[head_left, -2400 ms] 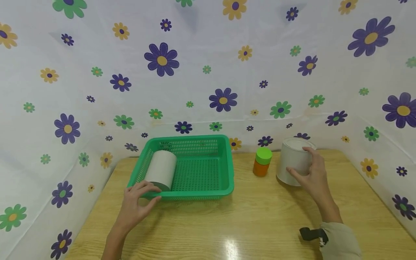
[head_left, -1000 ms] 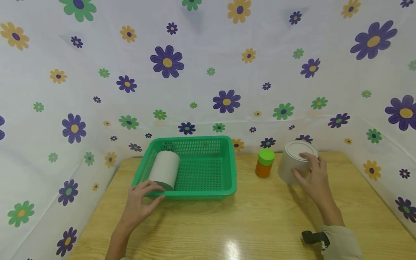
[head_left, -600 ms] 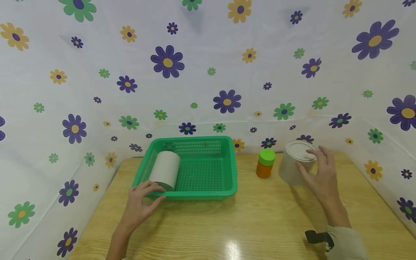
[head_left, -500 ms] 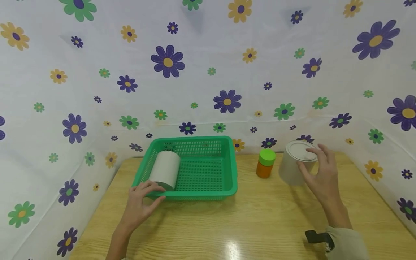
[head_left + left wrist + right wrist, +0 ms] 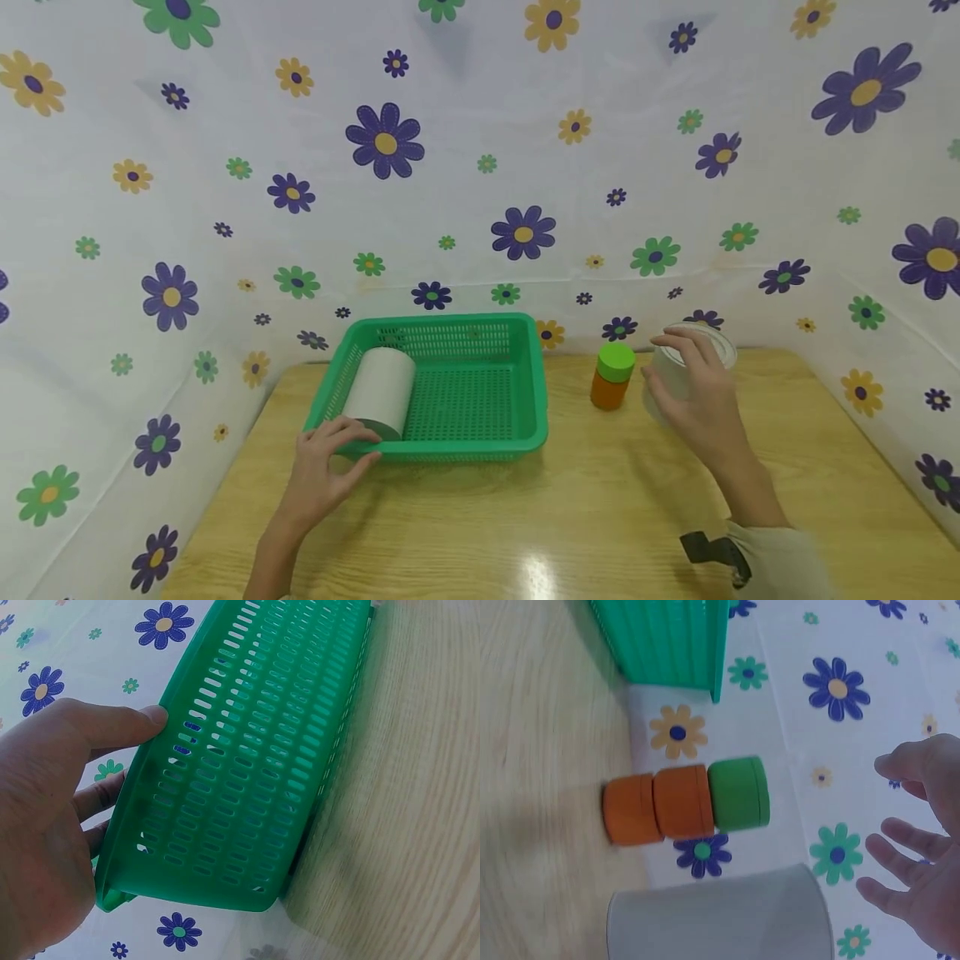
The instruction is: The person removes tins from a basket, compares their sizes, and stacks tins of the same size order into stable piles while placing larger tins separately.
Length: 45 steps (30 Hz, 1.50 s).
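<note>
My left hand (image 5: 318, 475) grips the near left rim of the green plastic basket (image 5: 465, 447), thumb outside and fingers over the edge, as the left wrist view also shows. Inside the basket, at its left, a white cylinder (image 5: 381, 387) lies on its side. My right hand (image 5: 701, 404) hovers by the top of an upright white can (image 5: 720, 343), fingers spread and loosely bent. In the right wrist view, a gap separates that hand (image 5: 922, 847) from the can (image 5: 720, 922). The hand hides much of the can in the head view.
A small orange jar with a green top (image 5: 611, 375) stands between basket and can, close to the can. A flower-print cloth (image 5: 450, 167) rises behind the wooden table (image 5: 480, 533) and along both sides.
My right hand first held the tilted can, which then settled upright. The hand drew off to the right, then moved left across the can's front. My left hand kept its grip on the basket.
</note>
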{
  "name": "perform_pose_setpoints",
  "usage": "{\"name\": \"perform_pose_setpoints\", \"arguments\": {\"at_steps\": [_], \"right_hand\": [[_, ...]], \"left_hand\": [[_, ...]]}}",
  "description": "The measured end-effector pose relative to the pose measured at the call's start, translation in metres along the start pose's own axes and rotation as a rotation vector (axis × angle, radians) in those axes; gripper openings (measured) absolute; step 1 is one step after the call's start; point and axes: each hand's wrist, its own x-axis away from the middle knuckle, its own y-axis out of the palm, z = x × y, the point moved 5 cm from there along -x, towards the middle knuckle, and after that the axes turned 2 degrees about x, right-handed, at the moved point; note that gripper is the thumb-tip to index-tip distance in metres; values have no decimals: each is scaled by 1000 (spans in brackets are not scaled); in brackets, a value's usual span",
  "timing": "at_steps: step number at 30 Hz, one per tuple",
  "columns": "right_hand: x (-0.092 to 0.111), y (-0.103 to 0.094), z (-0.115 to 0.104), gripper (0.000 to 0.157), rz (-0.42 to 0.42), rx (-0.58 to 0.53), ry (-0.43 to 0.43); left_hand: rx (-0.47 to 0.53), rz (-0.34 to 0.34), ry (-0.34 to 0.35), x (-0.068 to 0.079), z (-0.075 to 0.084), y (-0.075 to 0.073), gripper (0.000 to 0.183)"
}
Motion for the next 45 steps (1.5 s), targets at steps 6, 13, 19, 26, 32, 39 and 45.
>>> {"name": "perform_pose_setpoints", "arguments": {"at_steps": [6,13,19,26,32,39,45], "right_hand": [[-5,25,-18,47,-50,-15,-20],[-12,47,-42,46,-96,-39,-40],[-17,70,-61,46,-155,-131,-43],[-19,101,-82,49,-264,-234,-28],[-21,119,-90,51,-321,-254,-10],[-27,138,-102,53,-359,-241,-15],[-34,155,-117,54,-395,-301,-23]], "left_hand": [[-11,4,-6,2,-2,-2,27],[-3,6,-3,2,-1,-5,27],[-16,3,-17,3,-2,-8,27],[-19,7,-28,8,-3,-8,28],[6,-4,-9,6,-3,-2,30],[20,-10,7,0,-1,0,29],[16,-8,2,-1,-1,-2,29]]}}
